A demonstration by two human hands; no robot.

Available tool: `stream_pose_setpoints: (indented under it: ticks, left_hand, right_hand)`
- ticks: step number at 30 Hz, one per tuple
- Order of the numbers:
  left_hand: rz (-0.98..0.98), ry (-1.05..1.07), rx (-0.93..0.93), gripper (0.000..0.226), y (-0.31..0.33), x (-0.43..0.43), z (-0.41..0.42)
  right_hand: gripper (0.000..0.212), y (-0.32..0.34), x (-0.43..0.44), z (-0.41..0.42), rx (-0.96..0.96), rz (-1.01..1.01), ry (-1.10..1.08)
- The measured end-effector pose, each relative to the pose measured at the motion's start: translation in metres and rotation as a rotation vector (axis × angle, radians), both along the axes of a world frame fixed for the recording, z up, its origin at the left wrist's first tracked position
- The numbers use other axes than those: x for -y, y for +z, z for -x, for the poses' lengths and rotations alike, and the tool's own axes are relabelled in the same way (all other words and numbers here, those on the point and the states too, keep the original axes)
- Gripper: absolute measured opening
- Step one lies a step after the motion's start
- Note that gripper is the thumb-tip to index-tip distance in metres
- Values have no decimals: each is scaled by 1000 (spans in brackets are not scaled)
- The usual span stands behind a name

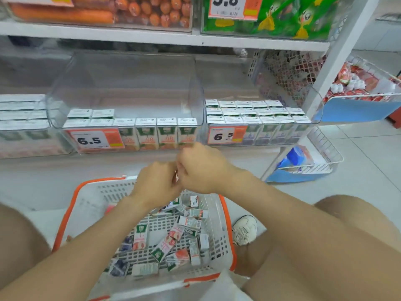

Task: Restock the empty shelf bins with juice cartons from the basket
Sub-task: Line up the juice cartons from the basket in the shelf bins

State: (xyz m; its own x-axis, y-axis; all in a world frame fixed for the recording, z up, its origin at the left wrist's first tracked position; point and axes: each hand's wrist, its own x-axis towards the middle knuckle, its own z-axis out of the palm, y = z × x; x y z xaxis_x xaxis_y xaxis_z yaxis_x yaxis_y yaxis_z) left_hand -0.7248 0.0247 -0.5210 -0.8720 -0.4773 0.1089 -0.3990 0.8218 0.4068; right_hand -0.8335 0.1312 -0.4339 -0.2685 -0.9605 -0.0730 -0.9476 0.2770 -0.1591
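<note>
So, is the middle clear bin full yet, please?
Partly full: the middle bin holds a front row of cartons, two more behind; rest bare.

Left hand and right hand meet over the basket, fingers hidden behind knuckles, grip unclear. Basket near rim cut off below. Left bin blurred, cut by edge. Juice cartons print unreadable.

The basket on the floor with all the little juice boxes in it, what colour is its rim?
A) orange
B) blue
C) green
A: the basket has white plastic walls with holes, and an orange rim runs along its top edge.
</note>
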Motion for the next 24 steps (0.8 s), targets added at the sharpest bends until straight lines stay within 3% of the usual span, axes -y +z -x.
stream_pose_setpoints:
  ticks: [3, 6, 8, 10, 11, 13, 16, 22, 24]
  left_hand:
    - [-99, -21, 230, 32, -54, 17, -35]
    - [-161, 16, 402, 18, -102, 26, -63]
    - [-240, 44, 471, 13, -130, 29, -76]
    - [-267, 69, 551, 9, -153, 29, -87]
    - [-268, 77, 592, 15, -166, 30, -92]
    - [-295, 89, 648, 32, -187, 33, -97]
    - [-284, 95, 649, 49, -208, 37, -90]
    - [91, -117, 443, 82, -211, 41, -34]
    - [125, -195, 423, 90, -212, 43, -11]
  right_hand:
    - [27, -43, 11, -21, 30, -251, 75]
    - [37, -90, 19, -23, 109, -369, 47]
    - [33, -121, 22, -17, 169, -413, -19]
    - [15, -149, 22, -11, 177, -445, -104]
    - [7, -163, 21, -9, 166, -454, -129]
    - [25, -192, 20, -6, 150, -483, -189]
    - [44, -230, 19, -5, 139, -516, -224]
    - [79, -280, 24, 5, 92, -630, -84]
    - [88, -287, 25, 10, 27, -655, -18]
